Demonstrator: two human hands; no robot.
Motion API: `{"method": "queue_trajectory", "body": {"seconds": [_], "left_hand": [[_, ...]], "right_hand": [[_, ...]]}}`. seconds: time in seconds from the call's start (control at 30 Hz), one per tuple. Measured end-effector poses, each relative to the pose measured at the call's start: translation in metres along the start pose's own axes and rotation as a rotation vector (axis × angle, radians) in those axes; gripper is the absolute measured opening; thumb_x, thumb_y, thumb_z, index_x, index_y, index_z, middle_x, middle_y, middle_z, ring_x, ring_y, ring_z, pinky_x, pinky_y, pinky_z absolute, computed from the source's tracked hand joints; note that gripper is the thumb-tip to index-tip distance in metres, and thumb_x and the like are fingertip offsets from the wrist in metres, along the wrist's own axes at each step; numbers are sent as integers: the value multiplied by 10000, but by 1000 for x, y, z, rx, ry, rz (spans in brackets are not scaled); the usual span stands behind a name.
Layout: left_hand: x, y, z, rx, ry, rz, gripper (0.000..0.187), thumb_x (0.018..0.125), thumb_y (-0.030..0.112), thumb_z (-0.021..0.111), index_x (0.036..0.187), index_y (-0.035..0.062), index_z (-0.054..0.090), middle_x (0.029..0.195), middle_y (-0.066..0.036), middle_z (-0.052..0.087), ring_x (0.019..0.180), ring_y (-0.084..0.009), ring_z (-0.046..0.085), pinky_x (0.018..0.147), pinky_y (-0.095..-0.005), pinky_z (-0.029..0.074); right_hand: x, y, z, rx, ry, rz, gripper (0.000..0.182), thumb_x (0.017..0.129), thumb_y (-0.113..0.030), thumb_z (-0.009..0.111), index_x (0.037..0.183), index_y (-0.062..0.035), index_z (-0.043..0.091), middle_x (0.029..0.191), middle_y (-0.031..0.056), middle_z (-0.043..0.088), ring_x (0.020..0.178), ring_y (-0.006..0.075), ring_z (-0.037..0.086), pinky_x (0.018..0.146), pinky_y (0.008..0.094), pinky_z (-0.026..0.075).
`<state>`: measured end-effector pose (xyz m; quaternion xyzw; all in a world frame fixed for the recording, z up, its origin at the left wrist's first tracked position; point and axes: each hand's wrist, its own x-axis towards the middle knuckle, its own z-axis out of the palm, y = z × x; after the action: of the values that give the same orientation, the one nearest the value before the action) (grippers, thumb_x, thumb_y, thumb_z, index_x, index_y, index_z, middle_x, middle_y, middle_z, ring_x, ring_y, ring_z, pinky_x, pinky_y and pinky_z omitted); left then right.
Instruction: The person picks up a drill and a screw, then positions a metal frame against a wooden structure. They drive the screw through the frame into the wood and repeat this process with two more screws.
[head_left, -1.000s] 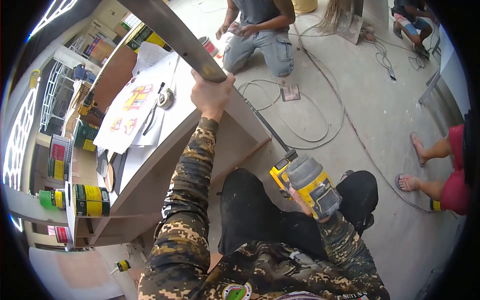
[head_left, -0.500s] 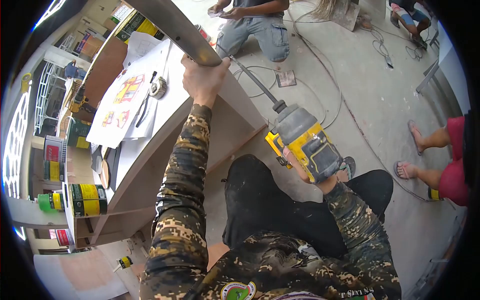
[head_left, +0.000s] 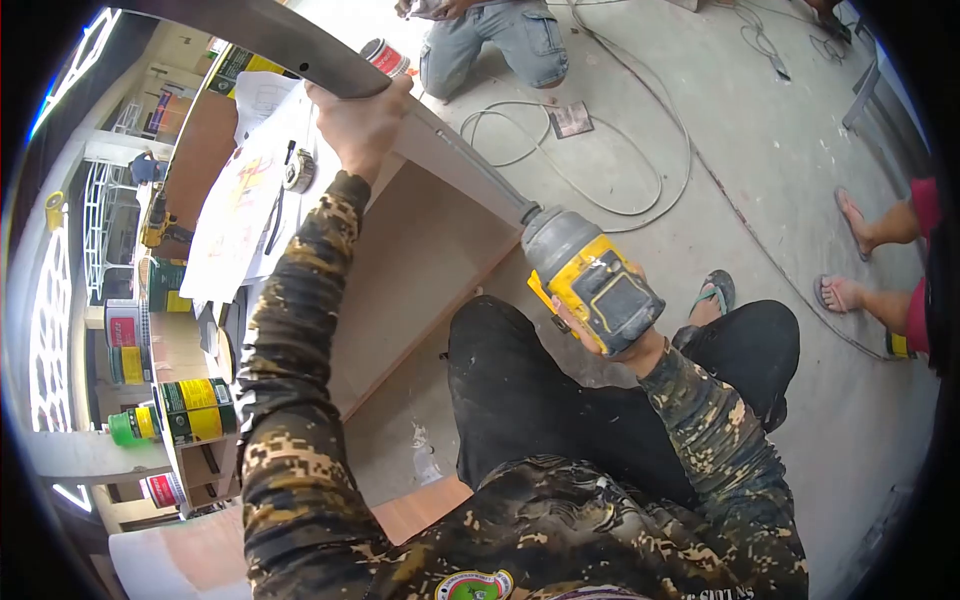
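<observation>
My left hand (head_left: 360, 125) is closed around the near end of a grey metal bar (head_left: 305, 62), which runs off the upper left of the view. In my right hand (head_left: 588, 332) is a yellow and black cordless impact driver (head_left: 595, 280), its body tilted. A long thin bit (head_left: 480, 160) reaches from its nose toward the upper left, overlapping the edge of the pale wooden cabinet (head_left: 440, 225) in this view. Printed sheets (head_left: 238, 215) and a tape measure (head_left: 298, 170) lie on the cabinet's top beside my left forearm.
Another person kneels (head_left: 490, 50) at the top. A person's sandalled feet (head_left: 845, 290) stand at the right. A cable (head_left: 640, 210) loops over the floor near a small flat square (head_left: 572, 119). Green and yellow cans (head_left: 197, 410) and a second drill (head_left: 157, 220) are at the left.
My left hand and the bar have shifted left and up in the view. The driver has moved slightly left, its bit now along the cabinet edge. Both grips stay closed.
</observation>
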<state>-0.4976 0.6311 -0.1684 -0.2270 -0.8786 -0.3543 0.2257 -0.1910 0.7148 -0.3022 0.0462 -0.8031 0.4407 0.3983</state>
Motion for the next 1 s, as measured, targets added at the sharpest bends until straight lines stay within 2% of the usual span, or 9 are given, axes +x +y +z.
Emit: {"method": "queue_trajectory", "body": {"seconds": [0.07, 0.13, 0.27, 0.3, 0.4, 0.5, 0.87, 0.93, 1.0], "left_hand": [[4, -5, 2, 88, 45, 37, 1074, 602, 403, 885, 1335, -133, 310, 1135, -255, 629, 1055, -347, 648, 921, -368, 509], [5, -6, -1, 35, 2, -13, 1107, 598, 425, 891, 1331, -156, 299, 1171, -274, 611, 1109, -351, 623, 961, -360, 488], [14, -22, 3, 76, 4, 11, 1223, 577, 491, 905, 1350, -194, 250, 1201, -294, 599, 1132, -351, 614, 990, -351, 476], [17, -23, 4, 94, 3, 22, 1246, 572, 497, 907, 1349, -207, 234, 1212, -295, 594, 1147, -352, 606, 996, -349, 471], [25, -36, 10, 49, -23, 58, 1285, 555, 489, 919, 1344, -230, 204, 1266, -294, 562, 1210, -345, 561, 1037, -338, 436], [14, -8, 2, -56, 40, 67, 1020, 582, 128, 957, 1356, -19, 310, 1299, -152, 477, 1187, -235, 521, 1033, -327, 449], [24, -7, -8, -170, -99, -34, 1058, 560, 224, 970, 1316, -95, 303, 1299, -220, 483, 1171, -235, 545, 955, -288, 516], [23, -3, -8, -331, -96, -115, 903, 612, 127, 943, 1335, 15, 413, 1220, -127, 569, 1055, -238, 618, 872, -424, 576], [30, 1, -11, -376, -175, -96, 990, 592, 164, 953, 1344, -47, 346, 1240, -165, 543, 1101, -231, 593, 874, -349, 564]], "right_hand": [[1, -5, 1, 91, 15, 45, 157, 772, -59, 728, 909, -39, 655, 858, 87, 682, 778, 262, 674, 681, 326, 536], [-5, -9, 4, 307, -96, 465, 295, 788, -202, 769, 1065, -129, 701, 999, 21, 720, 955, 248, 655, 914, 428, 403], [7, -6, 11, 356, 55, 253, 260, 782, -85, 743, 1034, -73, 682, 911, 52, 709, 848, 208, 689, 747, 355, 529], [4, -3, 20, 527, 68, 402, 390, 738, -140, 799, 1090, -39, 664, 969, 142, 718, 850, 284, 715, 738, 333, 568], [11, -3, 19, 492, 71, 294, 428, 725, -158, 799, 1112, -35, 664, 973, 154, 721, 873, 289, 715, 758, 339, 573], [16, 0, 23, 442, 104, 200, 479, 708, -177, 797, 1144, -39, 655, 964, 165, 721, 896, 303, 710, 783, 349, 572], [23, -1, 44, 473, 182, 227, 553, 672, -195, 780, 1192, -61, 648, 979, 182, 716, 903, 328, 698, 805, 376, 560], [24, -1, 44, 498, 173, 236, 558, 673, -195, 781, 1198, -61, 647, 980, 183, 715, 903, 329, 698, 806, 377, 560], [24, 0, 44, 524, 160, 248, 563, 675, -195, 782, 1204, -60, 645, 982, 184, 715, 903, 329, 698, 807, 378, 560]]}}
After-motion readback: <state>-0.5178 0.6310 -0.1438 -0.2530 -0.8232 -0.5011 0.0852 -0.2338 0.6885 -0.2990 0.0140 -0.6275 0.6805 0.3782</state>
